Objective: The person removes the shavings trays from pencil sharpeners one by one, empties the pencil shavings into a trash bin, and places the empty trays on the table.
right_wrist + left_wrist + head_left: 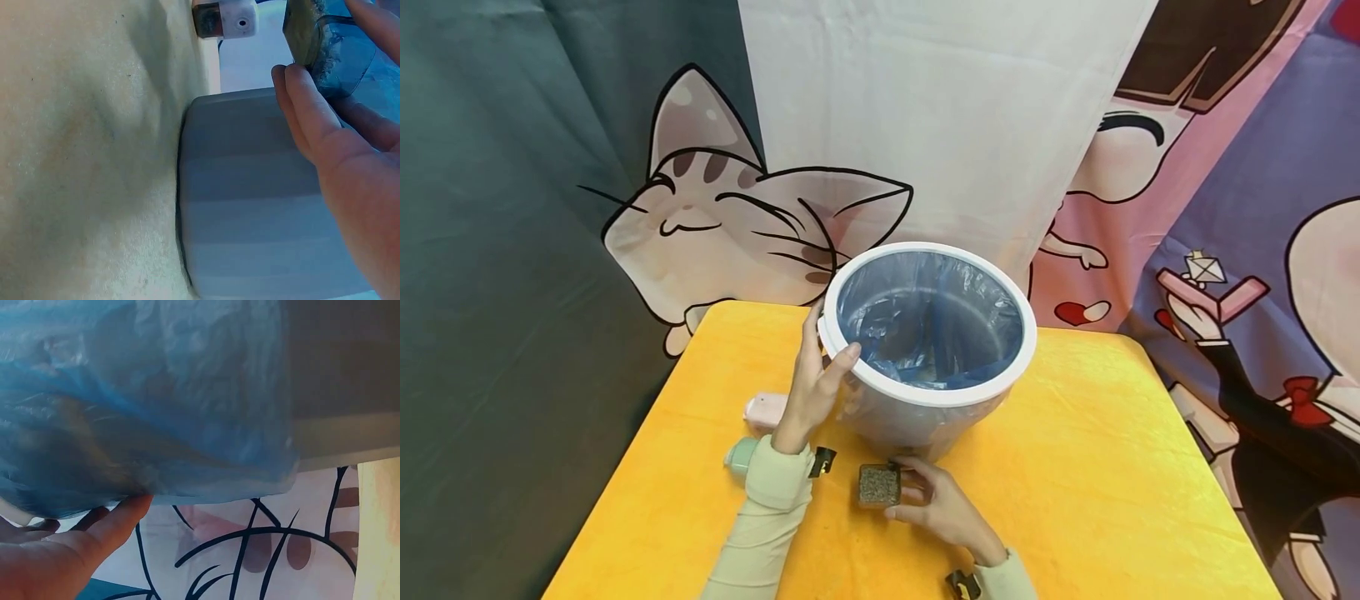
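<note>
A trash bin [925, 395] with a white rim ring stands on the table, lined with a translucent blue bag [206, 406]. My left hand [811, 390] grips the ring at its left side, thumb on top and fingers round the outside. In front of the bin, my right hand [946, 507] holds a small clear square jar [878, 487] of dark, grainy stuff between thumb and fingers. The right wrist view shows this jar [312, 44] in the fingers beside the grey bin wall [256, 194].
Left of the bin, a pink item [765, 409] and a green item [741, 457] lie on the yellow table [1097, 475], partly behind the left arm. A printed cartoon cloth [940, 117] hangs behind the table.
</note>
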Available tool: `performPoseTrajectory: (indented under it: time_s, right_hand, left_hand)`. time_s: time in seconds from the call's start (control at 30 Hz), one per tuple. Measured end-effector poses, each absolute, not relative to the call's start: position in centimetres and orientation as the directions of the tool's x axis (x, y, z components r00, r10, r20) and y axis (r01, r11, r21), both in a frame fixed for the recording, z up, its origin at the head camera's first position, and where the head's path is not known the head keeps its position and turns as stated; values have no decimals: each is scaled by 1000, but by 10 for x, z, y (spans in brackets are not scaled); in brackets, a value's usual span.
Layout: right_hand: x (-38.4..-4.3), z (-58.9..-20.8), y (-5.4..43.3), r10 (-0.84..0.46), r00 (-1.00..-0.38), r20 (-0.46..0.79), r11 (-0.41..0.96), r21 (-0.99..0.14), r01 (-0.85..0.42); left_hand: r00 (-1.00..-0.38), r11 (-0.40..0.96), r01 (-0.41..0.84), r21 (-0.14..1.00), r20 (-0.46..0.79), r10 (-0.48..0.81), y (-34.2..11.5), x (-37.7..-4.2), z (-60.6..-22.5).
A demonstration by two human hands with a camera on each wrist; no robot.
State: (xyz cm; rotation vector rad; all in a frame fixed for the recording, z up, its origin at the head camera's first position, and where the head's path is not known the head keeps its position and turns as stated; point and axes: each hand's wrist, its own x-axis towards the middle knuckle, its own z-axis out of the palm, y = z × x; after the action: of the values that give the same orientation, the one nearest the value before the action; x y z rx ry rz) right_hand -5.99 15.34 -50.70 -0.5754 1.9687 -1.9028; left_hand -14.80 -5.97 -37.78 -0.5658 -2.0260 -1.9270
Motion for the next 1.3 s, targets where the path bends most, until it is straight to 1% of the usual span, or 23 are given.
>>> performPoseTrajectory:
  time_s: [0.1,0.3,0.53,0.77,0.97,1.13,1.3]
  right_hand:
    - [-59,-506,156,-503,-863,35,5,-999,-43]
    - [-58,-505,165,-484,-872,74,3,-996,-86]
    - [-58,-501,180,-440,-897,51,25,-997,-69]
    - [-58,-503,193,-435,-896,87,22,-994,-107]
    - [-57,-504,200,-431,-900,70,22,-996,-88]
    - [-56,-503,205,-430,-899,78,19,-995,-96]
    - [-56,-503,210,-431,-897,98,-9,-994,-105]
  left_hand:
    - [-877,2,476,880,474,81,-58,-141,-370]
    - [-872,-9,485,874,485,65,-55,-134,-361]
    - [-873,-66,479,875,483,63,-53,-134,-362]
    - [-876,-94,471,877,477,72,-53,-135,-363]
    - [-866,-169,475,864,493,85,-53,-144,-375]
    - [-849,-182,504,845,523,76,-53,-154,-390]
    - [-858,-199,486,851,508,77,-51,-153,-393]
